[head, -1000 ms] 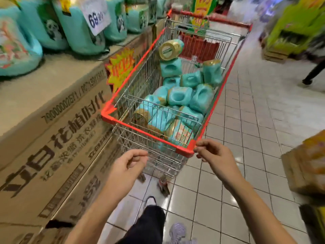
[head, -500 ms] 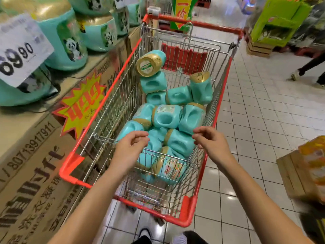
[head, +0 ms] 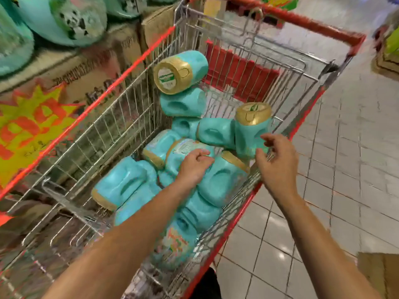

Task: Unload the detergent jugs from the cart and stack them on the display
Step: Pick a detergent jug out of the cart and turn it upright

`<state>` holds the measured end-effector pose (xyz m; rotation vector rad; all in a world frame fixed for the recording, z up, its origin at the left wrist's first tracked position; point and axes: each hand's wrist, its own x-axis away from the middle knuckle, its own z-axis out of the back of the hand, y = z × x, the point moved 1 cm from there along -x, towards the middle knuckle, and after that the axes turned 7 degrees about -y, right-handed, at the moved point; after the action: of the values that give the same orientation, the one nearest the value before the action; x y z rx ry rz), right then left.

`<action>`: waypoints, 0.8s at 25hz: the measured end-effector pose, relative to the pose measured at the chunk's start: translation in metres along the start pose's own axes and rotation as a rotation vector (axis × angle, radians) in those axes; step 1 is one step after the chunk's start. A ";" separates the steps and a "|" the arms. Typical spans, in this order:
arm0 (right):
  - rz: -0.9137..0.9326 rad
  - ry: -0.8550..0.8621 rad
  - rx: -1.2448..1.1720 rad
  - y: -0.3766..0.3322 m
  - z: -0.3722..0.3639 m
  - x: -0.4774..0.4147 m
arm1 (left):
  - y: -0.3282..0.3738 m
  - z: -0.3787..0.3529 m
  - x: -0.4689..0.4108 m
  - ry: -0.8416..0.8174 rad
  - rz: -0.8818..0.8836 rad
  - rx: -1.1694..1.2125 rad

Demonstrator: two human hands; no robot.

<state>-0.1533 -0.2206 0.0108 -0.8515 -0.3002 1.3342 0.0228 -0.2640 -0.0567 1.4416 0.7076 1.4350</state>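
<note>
1 head-worn wide-angle view, facing forward and down, close above the cart [head: 112,126], display [head: 86,67] at left edge

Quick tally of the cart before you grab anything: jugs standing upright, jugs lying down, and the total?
Upright jugs: 1
Jugs lying down: about 11; the pile overlaps and is blurred
Total: about 12 in the cart
</note>
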 end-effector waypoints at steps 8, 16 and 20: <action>0.029 0.080 0.098 0.045 -0.011 -0.017 | 0.022 -0.109 -0.115 -0.044 0.007 -0.244; 0.069 0.155 0.056 0.053 -0.019 -0.013 | 0.024 -0.125 -0.121 0.156 -0.126 -0.304; 0.079 0.144 0.084 0.053 -0.017 -0.014 | 0.048 -0.086 -0.125 0.185 -0.188 -0.459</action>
<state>-0.1838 -0.2402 -0.0333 -0.8907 -0.0979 1.3420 -0.0890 -0.3755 -0.0777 0.8753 0.5617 1.4761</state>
